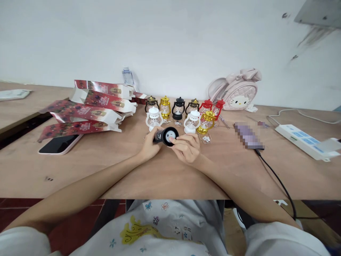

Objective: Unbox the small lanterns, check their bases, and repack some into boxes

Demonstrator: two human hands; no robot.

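Note:
My left hand is wrapped round a small black lantern, tipped so that its round underside faces me. A pale disc sits inside the black rim of that base. The fingertips of my right hand touch the disc at its right side; whether they pinch anything small is hidden. Just behind my hands stand several small lanterns: a white lantern, another white lantern, a gold lantern, a black lantern and red lanterns among them.
Red printed boxes lie piled at left, partly over a phone. At right are a second phone on a black cable and a white power strip. A pink bag and a clear bottle stand by the wall.

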